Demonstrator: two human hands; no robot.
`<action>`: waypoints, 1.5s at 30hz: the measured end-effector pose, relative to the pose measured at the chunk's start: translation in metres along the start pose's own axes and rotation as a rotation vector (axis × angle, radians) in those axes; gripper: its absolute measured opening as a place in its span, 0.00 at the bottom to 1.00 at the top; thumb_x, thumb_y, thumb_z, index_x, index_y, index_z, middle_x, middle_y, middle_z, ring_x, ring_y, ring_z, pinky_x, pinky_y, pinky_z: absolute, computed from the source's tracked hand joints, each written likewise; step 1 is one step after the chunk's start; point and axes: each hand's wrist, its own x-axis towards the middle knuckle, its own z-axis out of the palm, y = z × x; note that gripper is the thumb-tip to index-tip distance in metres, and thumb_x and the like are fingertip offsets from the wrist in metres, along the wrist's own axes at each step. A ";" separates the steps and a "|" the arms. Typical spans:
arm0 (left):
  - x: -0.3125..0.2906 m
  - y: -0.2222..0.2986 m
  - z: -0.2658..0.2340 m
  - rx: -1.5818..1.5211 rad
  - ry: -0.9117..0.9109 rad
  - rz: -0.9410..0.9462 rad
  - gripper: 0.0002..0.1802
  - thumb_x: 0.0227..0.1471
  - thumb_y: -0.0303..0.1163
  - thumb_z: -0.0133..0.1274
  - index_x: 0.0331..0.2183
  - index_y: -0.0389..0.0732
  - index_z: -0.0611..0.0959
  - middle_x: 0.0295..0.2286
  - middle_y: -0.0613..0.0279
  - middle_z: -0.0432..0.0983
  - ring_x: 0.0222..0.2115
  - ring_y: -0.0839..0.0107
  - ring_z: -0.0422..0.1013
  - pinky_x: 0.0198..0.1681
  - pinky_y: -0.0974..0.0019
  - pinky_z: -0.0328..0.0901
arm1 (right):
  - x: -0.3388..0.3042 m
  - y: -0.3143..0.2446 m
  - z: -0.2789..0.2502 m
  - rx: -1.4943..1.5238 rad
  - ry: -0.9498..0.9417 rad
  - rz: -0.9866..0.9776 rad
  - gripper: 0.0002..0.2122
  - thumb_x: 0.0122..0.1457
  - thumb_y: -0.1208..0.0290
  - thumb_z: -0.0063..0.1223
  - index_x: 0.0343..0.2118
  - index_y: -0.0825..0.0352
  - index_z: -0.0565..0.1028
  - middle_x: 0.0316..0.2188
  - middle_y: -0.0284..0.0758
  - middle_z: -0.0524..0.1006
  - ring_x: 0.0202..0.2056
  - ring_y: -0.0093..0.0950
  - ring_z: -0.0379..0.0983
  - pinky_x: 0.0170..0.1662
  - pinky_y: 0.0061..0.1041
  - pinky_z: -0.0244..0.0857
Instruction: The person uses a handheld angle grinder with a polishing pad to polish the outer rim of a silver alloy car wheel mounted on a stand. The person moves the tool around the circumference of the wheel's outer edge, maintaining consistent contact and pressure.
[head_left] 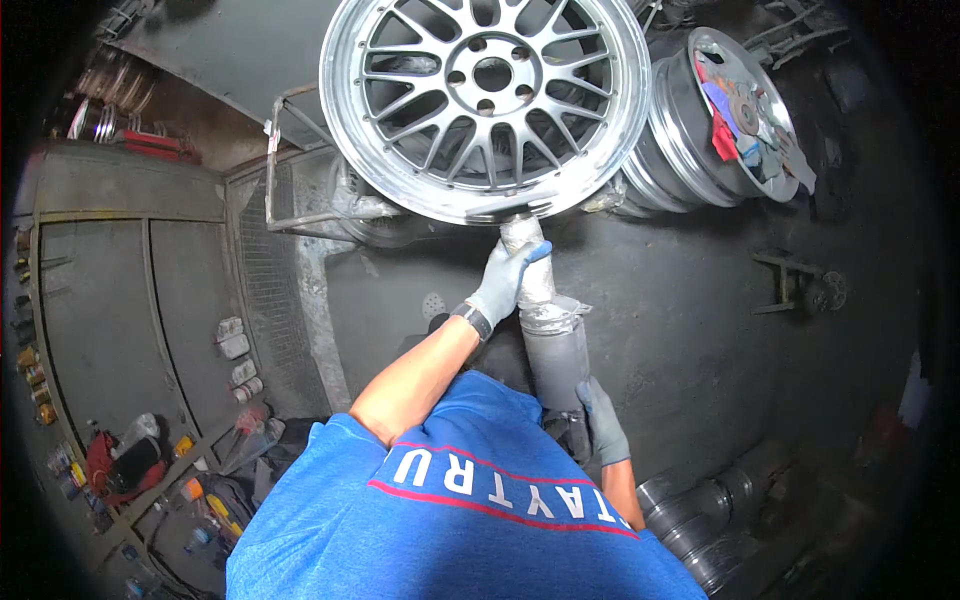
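Observation:
A silver multi-spoke alloy wheel rim with a shiny outer lip stands in front of me at the top. Both my gloved hands hold a long grey angle grinder, its narrow front part wrapped in pale tape. My left hand closes round that wrapped neck, the thumb across the top. Further back, my right hand grips the right side of the thick body; part of its fingers is hidden. At the grinder's front, a dark flat edge lies against the rim's lower lip. Whether it spins cannot be seen.
A metal tube frame stands left of the rim. On the right, another rim bears rags and discs. More rims lie at lower right. A small metal stand is on the dark floor. Bottles and bags line the left.

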 end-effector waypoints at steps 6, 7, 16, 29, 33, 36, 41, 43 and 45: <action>0.024 -0.041 0.072 -0.245 -0.013 -0.025 0.15 0.60 0.28 0.68 0.47 0.42 0.82 0.38 0.58 0.85 0.37 0.65 0.82 0.44 0.59 0.78 | 0.013 -0.074 -0.109 -0.148 -0.008 0.008 0.33 0.70 0.49 0.59 0.70 0.67 0.69 0.58 0.34 0.79 0.48 0.24 0.77 0.44 0.28 0.74; 0.027 -0.045 0.086 -0.281 -0.018 -0.042 0.16 0.60 0.27 0.67 0.49 0.42 0.81 0.39 0.58 0.85 0.39 0.64 0.82 0.46 0.57 0.78 | 0.016 -0.089 -0.132 -0.238 -0.027 0.045 0.35 0.70 0.49 0.59 0.71 0.68 0.68 0.60 0.35 0.78 0.52 0.25 0.76 0.47 0.28 0.74; 0.065 -0.065 0.170 -0.500 -0.082 0.047 0.17 0.62 0.28 0.66 0.51 0.42 0.83 0.43 0.62 0.84 0.46 0.66 0.80 0.55 0.59 0.74 | 0.056 -0.188 -0.253 -0.383 -0.061 -0.084 0.35 0.69 0.57 0.61 0.72 0.74 0.65 0.67 0.43 0.73 0.67 0.33 0.68 0.70 0.33 0.59; 0.021 -0.048 0.077 -0.350 0.006 0.035 0.14 0.60 0.27 0.66 0.47 0.42 0.83 0.40 0.60 0.85 0.41 0.66 0.82 0.50 0.60 0.76 | 0.044 -0.095 -0.163 -0.380 -0.086 -0.041 0.33 0.71 0.58 0.58 0.71 0.75 0.66 0.67 0.44 0.74 0.67 0.34 0.68 0.71 0.34 0.58; 0.000 -0.017 0.036 -0.246 0.020 0.053 0.13 0.60 0.28 0.67 0.46 0.42 0.83 0.38 0.63 0.83 0.40 0.69 0.81 0.48 0.62 0.76 | 0.033 -0.041 -0.101 -0.177 -0.125 0.005 0.33 0.73 0.55 0.56 0.72 0.75 0.65 0.68 0.45 0.72 0.69 0.34 0.66 0.72 0.35 0.57; -0.007 0.003 0.011 -0.137 0.098 0.041 0.14 0.60 0.26 0.67 0.46 0.43 0.82 0.37 0.63 0.84 0.37 0.68 0.82 0.43 0.62 0.78 | 0.018 -0.048 -0.041 -0.140 -0.056 0.031 0.32 0.73 0.56 0.57 0.71 0.74 0.66 0.67 0.44 0.73 0.67 0.34 0.68 0.71 0.34 0.59; -0.010 0.009 0.002 -0.143 0.069 0.020 0.14 0.61 0.26 0.66 0.47 0.42 0.82 0.37 0.59 0.84 0.37 0.66 0.83 0.43 0.60 0.79 | 0.028 -0.034 -0.045 -0.032 -0.152 0.077 0.31 0.73 0.59 0.58 0.71 0.74 0.66 0.66 0.42 0.74 0.65 0.32 0.70 0.69 0.33 0.61; -0.010 0.003 0.009 -0.168 0.063 0.014 0.14 0.61 0.26 0.66 0.47 0.42 0.82 0.38 0.59 0.84 0.37 0.65 0.83 0.44 0.59 0.79 | 0.031 -0.042 -0.062 -0.092 -0.159 0.030 0.31 0.72 0.61 0.58 0.71 0.74 0.66 0.66 0.42 0.74 0.65 0.32 0.70 0.68 0.33 0.62; -0.006 -0.013 0.023 -0.222 0.048 0.009 0.15 0.60 0.26 0.66 0.48 0.41 0.81 0.38 0.58 0.84 0.38 0.64 0.83 0.45 0.58 0.79 | 0.027 -0.064 -0.078 -0.120 -0.154 -0.003 0.31 0.72 0.62 0.58 0.71 0.74 0.65 0.66 0.42 0.75 0.65 0.33 0.70 0.69 0.33 0.61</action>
